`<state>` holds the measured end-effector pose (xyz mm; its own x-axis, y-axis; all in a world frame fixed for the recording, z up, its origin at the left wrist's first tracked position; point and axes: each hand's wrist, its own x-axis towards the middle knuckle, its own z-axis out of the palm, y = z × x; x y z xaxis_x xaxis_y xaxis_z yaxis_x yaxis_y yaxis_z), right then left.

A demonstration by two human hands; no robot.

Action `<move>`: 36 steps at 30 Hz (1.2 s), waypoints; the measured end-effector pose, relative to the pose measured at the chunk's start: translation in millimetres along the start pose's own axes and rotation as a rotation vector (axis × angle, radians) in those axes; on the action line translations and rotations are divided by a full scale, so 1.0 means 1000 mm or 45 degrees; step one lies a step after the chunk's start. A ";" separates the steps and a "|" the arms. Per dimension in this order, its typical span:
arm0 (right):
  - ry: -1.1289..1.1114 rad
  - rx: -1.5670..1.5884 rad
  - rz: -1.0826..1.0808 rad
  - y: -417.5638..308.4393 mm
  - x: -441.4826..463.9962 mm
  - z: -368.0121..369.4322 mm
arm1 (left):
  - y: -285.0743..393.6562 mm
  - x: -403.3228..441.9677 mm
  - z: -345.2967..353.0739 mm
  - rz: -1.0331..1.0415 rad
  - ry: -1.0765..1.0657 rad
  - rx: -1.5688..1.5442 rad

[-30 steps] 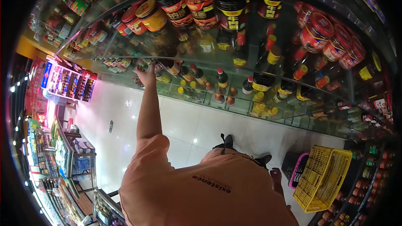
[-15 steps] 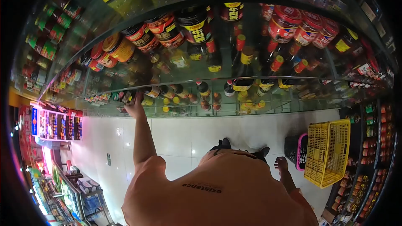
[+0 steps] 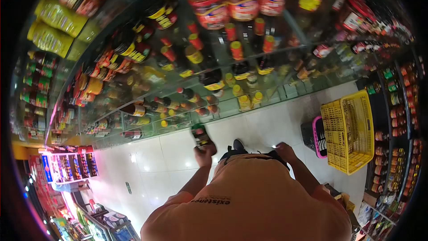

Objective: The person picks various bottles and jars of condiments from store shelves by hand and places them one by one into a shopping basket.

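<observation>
My left hand (image 3: 205,154) is wrapped round the lower end of a dark sauce bottle (image 3: 201,136) with green at its top and a dark label. The bottle is tilted, blurred by motion, and held over the floor in front of the glass shelf edge. At the right side of my waist is my right hand (image 3: 285,151), with its fingers loosely apart and partly blurred. I see nothing in it. Nearest to my left hand on the shelves are several small sauce bottles (image 3: 189,93).
Glass shelves (image 3: 276,102) hold red-lidded jars (image 3: 240,2), yellow packs (image 3: 62,15) and bottles. A yellow basket (image 3: 350,131) stands to the right beside a black-and-pink basket (image 3: 318,136). More stocked shelves (image 3: 397,120) line the right side. The floor (image 3: 154,169) is pale tile.
My left hand has come away from the lower shelf with the bottle and back towards my body. My right hand has moved in towards my waist. The view has turned right.
</observation>
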<state>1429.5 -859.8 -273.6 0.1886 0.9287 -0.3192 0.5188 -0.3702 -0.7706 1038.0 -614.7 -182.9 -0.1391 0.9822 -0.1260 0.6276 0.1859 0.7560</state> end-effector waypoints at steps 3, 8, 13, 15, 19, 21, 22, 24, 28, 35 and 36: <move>0.094 0.449 0.270 -0.113 -0.002 -0.088 | 0.128 -0.049 0.025 0.104 -0.625 0.037; 0.313 0.777 0.034 -0.131 -0.034 -0.178 | 0.244 -0.097 0.103 1.030 -1.169 0.332; 0.194 0.909 0.178 -0.092 -0.104 -0.271 | 0.330 -0.174 0.170 1.268 -1.382 0.265; 0.374 1.009 0.157 -0.083 -0.131 -0.293 | 0.347 -0.206 0.199 1.148 -1.431 0.149; 0.576 0.637 0.067 -0.035 -0.179 -0.319 | 0.322 -0.232 0.270 0.936 -1.557 -0.055; 0.823 0.275 0.055 -0.017 -0.197 -0.332 | 0.311 -0.229 0.288 0.812 -1.562 0.090; 0.928 0.412 0.147 -0.008 -0.202 -0.337 | 0.296 -0.222 0.297 0.763 -1.563 0.164; 1.183 0.405 0.270 0.045 -0.208 -0.334 | 0.256 -0.194 0.312 0.611 -1.574 0.450; 1.667 0.528 0.463 0.088 -0.224 -0.390 | 0.145 -0.116 0.313 0.576 -1.545 0.684; 1.807 0.541 0.909 0.205 -0.207 -0.444 | 0.157 -0.065 0.318 -0.127 -1.670 0.843; 1.762 0.376 1.079 0.215 -0.203 -0.451 | 0.166 -0.065 0.323 -0.129 -1.695 0.791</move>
<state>1878.9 -1118.9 -125.8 0.9562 -0.2754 -0.0991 -0.2497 -0.5904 -0.7675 1398.9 -638.7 -256.8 0.3741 0.1998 -0.9056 0.9272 -0.1028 0.3603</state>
